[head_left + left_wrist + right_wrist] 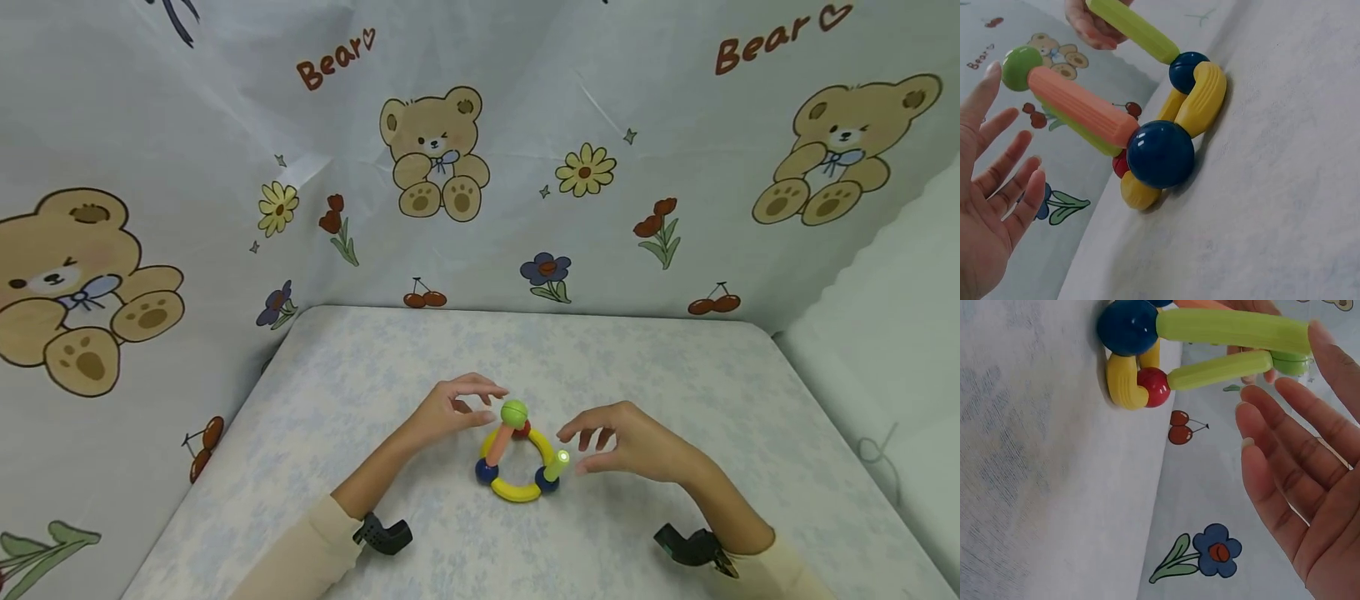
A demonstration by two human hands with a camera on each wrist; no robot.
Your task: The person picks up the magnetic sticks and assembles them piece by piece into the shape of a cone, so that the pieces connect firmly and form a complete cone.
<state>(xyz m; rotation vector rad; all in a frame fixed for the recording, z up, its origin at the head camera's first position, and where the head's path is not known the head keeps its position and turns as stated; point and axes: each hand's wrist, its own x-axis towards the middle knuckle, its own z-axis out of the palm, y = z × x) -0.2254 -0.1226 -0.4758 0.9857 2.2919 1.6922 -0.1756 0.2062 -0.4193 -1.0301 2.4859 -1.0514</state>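
Curved yellow rods form a ring on the table, joined by two blue balls and a red ball. An orange rod slants up from the left blue ball to a green ball. Another rod, lime, rises to that ball from the red one. On the right blue ball stands a lime rod with a free upper end. My left hand, fingers spread, is left of the green ball. My right hand is beside the free lime rod, its fingers loosely bent around nothing.
The pale blue-white tabletop meets a hanging cloth printed with bears and flowers along its back edge. More cloth hangs at the left. Black wrist cameras are strapped to both forearms. A white surface borders the right side.
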